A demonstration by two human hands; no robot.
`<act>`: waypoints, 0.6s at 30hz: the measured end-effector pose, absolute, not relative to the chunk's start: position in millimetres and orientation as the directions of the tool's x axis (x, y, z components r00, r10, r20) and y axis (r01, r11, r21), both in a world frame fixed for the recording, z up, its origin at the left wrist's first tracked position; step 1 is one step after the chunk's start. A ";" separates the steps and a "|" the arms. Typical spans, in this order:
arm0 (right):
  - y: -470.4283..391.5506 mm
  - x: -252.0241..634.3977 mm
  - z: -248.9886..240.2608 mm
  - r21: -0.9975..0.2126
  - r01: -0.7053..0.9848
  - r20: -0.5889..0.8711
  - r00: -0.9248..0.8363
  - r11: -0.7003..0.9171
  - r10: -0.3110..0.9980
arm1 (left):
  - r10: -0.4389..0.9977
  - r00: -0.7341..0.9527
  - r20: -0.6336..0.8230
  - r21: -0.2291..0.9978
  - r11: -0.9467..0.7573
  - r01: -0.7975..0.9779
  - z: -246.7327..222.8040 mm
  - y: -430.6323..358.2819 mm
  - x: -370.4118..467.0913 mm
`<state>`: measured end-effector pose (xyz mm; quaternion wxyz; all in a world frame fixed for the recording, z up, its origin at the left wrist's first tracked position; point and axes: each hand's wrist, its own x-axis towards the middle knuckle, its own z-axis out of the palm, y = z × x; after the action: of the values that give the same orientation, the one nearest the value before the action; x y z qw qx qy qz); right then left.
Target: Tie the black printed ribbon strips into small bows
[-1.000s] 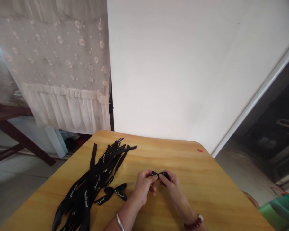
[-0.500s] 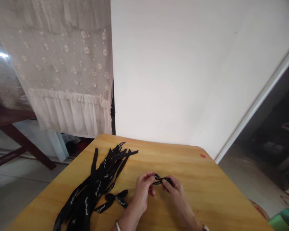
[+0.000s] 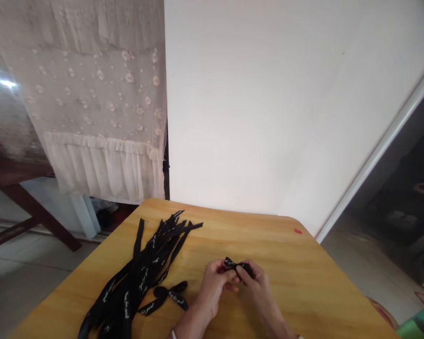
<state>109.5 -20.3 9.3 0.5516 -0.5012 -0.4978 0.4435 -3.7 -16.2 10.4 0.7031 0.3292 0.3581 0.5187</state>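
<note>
Between my hands, above the wooden table [image 3: 297,282], is a small black ribbon bow [image 3: 230,262] with white lettering. My left hand [image 3: 215,280] pinches its left side between thumb and fingers. On its other side my right hand [image 3: 252,278] grips it, thumb pressed near the middle. The fingers partly hide the bow. A finished-looking black bow [image 3: 169,293] with white script lies on the table left of my left hand. Farther left, a heap of loose black ribbon strips [image 3: 141,268], printed in white, spreads across the table.
A small red object [image 3: 298,231] lies near the table's far right corner. Behind the table stands a white wall panel [image 3: 247,108]. At the left hang a lace curtain [image 3: 106,103] and, below it, dark wooden furniture legs [image 3: 38,216]. Something green [image 3: 420,325] shows at the lower right.
My left hand has moved slightly right, closer to my right hand, its fingers now over the bow's near left part. The bow looks more gathered. The heap and the lying bow stay put.
</note>
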 end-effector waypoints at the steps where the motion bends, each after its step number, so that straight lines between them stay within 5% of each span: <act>1: -20.4 109.3 9.0 -0.995 0.012 0.104 0.113 0.103 0.988 | 0.965 0.201 -0.167 0.829 0.247 -0.501 10.0 -15.8 -3.6; 18: -20.4 109.8 0.4 -0.992 -0.071 0.099 0.020 0.100 0.995 | 0.972 0.172 -0.161 0.798 0.231 -0.556 9.7 -14.4 -4.0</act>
<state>109.8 -20.4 0.4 0.5460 -0.4605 -0.5018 0.4879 -4.0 -14.4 9.7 0.7042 0.3002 0.3458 0.5426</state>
